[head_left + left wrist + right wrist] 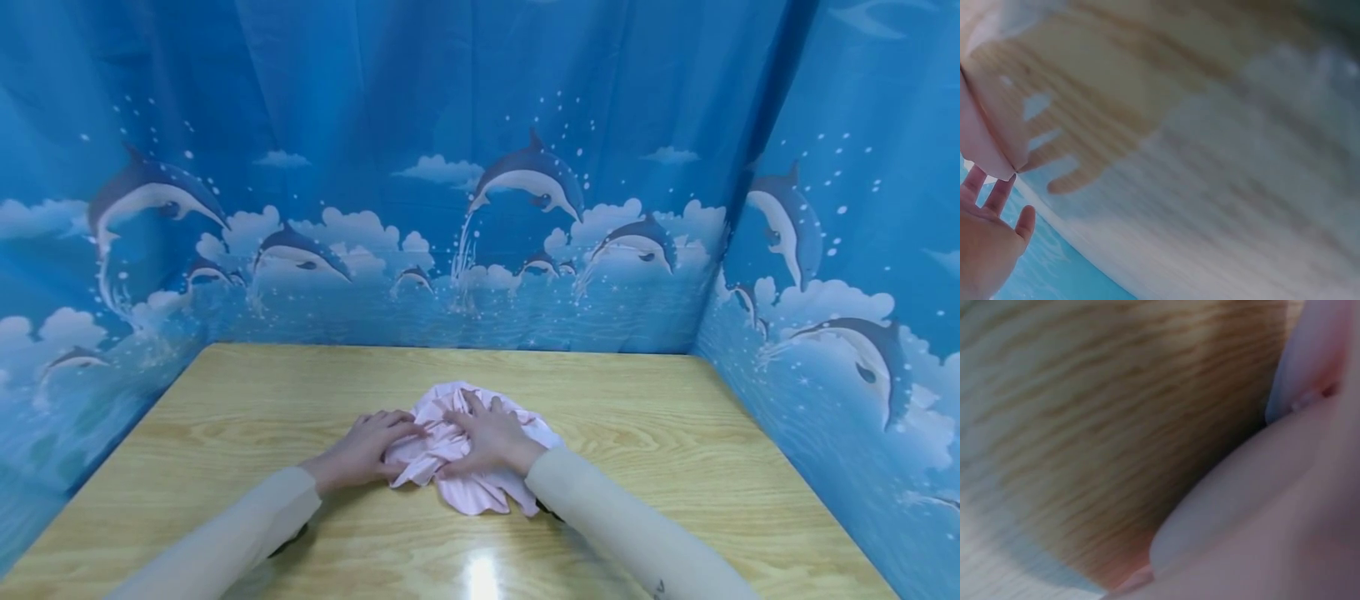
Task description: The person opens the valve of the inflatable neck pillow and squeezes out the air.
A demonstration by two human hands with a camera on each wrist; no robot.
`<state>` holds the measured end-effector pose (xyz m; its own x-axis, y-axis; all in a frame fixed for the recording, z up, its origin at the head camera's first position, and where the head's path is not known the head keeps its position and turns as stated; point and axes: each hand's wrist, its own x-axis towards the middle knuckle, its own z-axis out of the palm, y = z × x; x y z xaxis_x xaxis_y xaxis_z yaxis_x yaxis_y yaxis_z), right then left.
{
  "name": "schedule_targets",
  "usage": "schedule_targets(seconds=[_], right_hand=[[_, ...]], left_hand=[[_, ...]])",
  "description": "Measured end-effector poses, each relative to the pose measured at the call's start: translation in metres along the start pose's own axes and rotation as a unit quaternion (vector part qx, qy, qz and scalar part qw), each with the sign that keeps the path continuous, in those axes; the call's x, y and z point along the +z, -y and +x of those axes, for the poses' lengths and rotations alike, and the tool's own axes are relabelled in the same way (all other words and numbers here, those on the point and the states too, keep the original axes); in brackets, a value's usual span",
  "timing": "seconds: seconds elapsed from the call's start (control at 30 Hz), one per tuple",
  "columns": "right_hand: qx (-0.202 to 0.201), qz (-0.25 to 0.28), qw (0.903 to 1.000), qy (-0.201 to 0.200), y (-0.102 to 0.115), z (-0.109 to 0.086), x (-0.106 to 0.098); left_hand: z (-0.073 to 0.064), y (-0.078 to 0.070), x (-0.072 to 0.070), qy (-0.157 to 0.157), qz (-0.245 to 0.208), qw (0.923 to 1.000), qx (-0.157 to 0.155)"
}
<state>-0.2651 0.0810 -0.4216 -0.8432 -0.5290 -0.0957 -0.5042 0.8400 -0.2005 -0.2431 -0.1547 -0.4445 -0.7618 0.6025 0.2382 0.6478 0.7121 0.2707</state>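
Note:
A crumpled pale pink cloth (pixel 476 492) lies bunched on the table in the head view. My left hand (pixel 365 450) is at its left side, fingertips and thumb touching the folds. In the left wrist view that hand (pixel 988 240) shows fairly straight, parted fingers against a hanging edge of the cloth (pixel 979 134). Spread across the top of the bundle is my right hand (pixel 491 437), its fingers apart and pressing lightly on the fabric. Blurred pale pink folds of cloth (pixel 1229 515) fill the lower right of the right wrist view, close over the wood.
The light wood-grain table (pixel 262 400) reaches back to a blue curtain (pixel 360 192) printed with dolphins and clouds. Another curtain panel (pixel 862 250) runs along the right side. Light glares off the table (pixel 482 575) near the front.

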Motion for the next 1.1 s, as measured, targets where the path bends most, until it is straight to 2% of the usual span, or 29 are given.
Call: schedule_targets(seconds=[0.33, 0.47, 0.67, 0.9, 1.1], right_hand=[[0.001, -0.014, 0.9999, -0.006, -0.0058, 0.0007, 0.0013], [-0.003, -0.019, 0.9997, -0.015, -0.0067, 0.0002, 0.0002], [-0.006, -0.027, 0.9991, -0.031, -0.0073, 0.0006, 0.0007], [-0.01, -0.005, 0.9979, -0.064, -0.0066, -0.0045, 0.001], [0.0, -0.002, 0.9985, -0.056, -0.0055, -0.0073, 0.0011]], left_hand=[[0.0019, -0.0018, -0.002, 0.03, -0.017, 0.9991, -0.026], [0.0032, -0.0024, -0.001, 0.03, -0.013, 0.999, -0.031], [0.0041, -0.0023, -0.001, 0.024, -0.02, 0.9993, -0.022], [0.0048, -0.0014, -0.0014, 0.024, -0.03, 0.999, -0.025], [0.0041, -0.0022, -0.002, 0.029, -0.031, 0.9988, -0.027]])
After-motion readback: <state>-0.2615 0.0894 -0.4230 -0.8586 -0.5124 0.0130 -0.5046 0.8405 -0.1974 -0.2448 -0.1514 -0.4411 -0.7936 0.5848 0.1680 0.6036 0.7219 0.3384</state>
